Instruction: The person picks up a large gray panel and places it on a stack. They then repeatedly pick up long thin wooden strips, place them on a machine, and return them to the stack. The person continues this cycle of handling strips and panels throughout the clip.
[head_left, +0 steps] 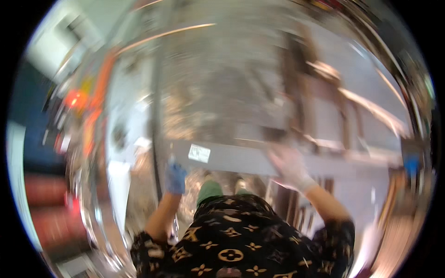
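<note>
Grey panel (241, 160) sits crosswise just past your knees, so keep your white-gloved right hand (291, 167) spread flat on its near edge, while left hand (175, 177), blue-gloved, grips something thin I can't make out.

The left hand (175, 177), wearing a blue glove, is reaching up toward twelve o'clock with its bare forearm rising from about seven o'clock. The right hand (289, 166), wearing a pale glove, is stretching toward eleven o'clock with fingers spread, its forearm running from five o'clock. Motion blur is hiding either grip.
</note>
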A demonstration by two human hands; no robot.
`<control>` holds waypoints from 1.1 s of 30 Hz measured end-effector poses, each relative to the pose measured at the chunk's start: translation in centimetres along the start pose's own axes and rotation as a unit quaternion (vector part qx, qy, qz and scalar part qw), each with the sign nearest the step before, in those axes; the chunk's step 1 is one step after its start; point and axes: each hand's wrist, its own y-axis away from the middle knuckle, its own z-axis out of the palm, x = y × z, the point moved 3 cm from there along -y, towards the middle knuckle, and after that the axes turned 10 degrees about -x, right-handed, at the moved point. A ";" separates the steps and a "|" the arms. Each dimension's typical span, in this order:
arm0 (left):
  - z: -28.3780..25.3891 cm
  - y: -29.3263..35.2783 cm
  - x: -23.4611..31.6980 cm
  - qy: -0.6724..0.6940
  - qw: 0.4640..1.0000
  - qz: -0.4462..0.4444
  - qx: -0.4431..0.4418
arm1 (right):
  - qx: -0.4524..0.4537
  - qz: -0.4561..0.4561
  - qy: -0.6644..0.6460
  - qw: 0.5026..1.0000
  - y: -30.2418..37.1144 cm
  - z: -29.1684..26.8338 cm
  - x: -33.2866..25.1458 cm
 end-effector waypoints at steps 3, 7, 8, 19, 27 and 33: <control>-9.6 -2.0 6.3 0.157 0.968 0.176 0.091 | -0.012 0.000 0.012 1.000 0.1 2.7 -0.8; -19.4 -2.9 7.5 0.091 0.942 0.129 0.295 | -0.017 -0.083 -0.015 0.996 -9.5 2.3 -8.7; -19.7 -3.6 7.8 0.121 0.937 0.178 0.273 | -0.014 -0.098 -0.017 0.995 -12.3 2.0 -10.3; -27.2 -15.8 14.4 0.102 0.906 0.207 0.354 | -0.024 -0.126 0.046 0.991 -36.1 -0.9 -13.1; -26.8 -17.5 15.9 0.162 0.869 0.187 0.428 | -0.089 -0.112 0.066 0.988 -39.9 -3.2 -13.6; -28.2 -21.7 16.8 0.180 0.879 0.190 0.398 | -0.094 -0.097 0.047 0.990 -42.7 -4.7 -13.3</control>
